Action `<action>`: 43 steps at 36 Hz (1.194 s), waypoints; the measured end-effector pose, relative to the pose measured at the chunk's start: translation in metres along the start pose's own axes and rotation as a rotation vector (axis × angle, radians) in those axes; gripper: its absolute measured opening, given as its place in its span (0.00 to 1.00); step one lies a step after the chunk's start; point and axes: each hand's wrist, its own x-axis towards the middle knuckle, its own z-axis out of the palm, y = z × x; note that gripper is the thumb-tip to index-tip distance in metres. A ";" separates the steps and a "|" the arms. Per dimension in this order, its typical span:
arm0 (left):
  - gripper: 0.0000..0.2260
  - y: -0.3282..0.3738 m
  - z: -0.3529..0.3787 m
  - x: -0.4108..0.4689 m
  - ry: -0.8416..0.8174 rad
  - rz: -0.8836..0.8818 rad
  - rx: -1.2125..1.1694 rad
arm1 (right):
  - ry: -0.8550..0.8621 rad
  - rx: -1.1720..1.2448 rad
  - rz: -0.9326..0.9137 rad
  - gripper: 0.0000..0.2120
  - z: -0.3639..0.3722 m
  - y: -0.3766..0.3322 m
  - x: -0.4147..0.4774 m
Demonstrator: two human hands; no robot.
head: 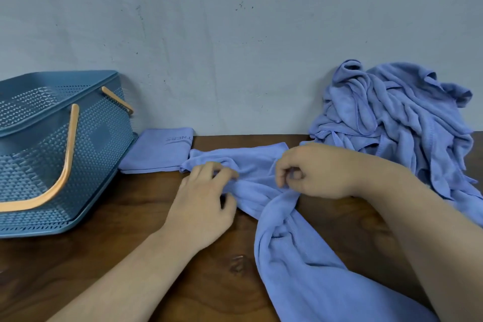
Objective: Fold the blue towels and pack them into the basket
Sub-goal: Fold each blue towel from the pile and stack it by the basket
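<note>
Basket (pixel 78 154) far left, inside unseen. One folded towel (pixel 159 151) just beside it, not yet packed. At centre, my left hand (pixel 206 198) and right hand (pixel 313 172) pinch bunched edge of crumpled towel (pixel 287 243), fingers curled; fold barely begun, I judge. Pile (pixel 397 117) at right unfolded.

Head-worn view, close, forward and down.
</note>
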 end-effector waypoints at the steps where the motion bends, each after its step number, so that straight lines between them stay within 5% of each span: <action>1: 0.17 0.001 0.000 -0.001 -0.023 0.059 -0.015 | -0.028 0.043 -0.037 0.14 0.001 -0.006 -0.001; 10: 0.04 -0.001 0.001 0.003 -0.070 0.104 -0.091 | -0.242 0.185 -0.108 0.12 0.013 -0.023 0.000; 19: 0.09 -0.008 -0.010 0.005 0.238 -0.122 -0.399 | -0.228 -0.003 0.005 0.15 -0.004 -0.015 -0.010; 26: 0.08 -0.013 -0.002 0.009 0.120 -0.172 -0.260 | -0.154 0.067 0.020 0.09 0.002 -0.032 -0.005; 30: 0.06 -0.015 0.000 0.010 0.111 -0.114 -0.258 | -0.238 0.023 0.125 0.20 0.017 -0.044 -0.001; 34: 0.03 -0.014 0.002 0.010 0.081 -0.074 -0.200 | -0.299 0.035 0.098 0.05 0.025 -0.041 0.003; 36: 0.02 -0.014 0.003 0.010 0.093 -0.080 -0.161 | -0.302 0.104 0.133 0.09 0.014 -0.034 0.002; 43: 0.02 -0.014 0.003 0.010 0.132 -0.167 -0.081 | -0.299 0.085 0.453 0.12 -0.022 0.018 -0.019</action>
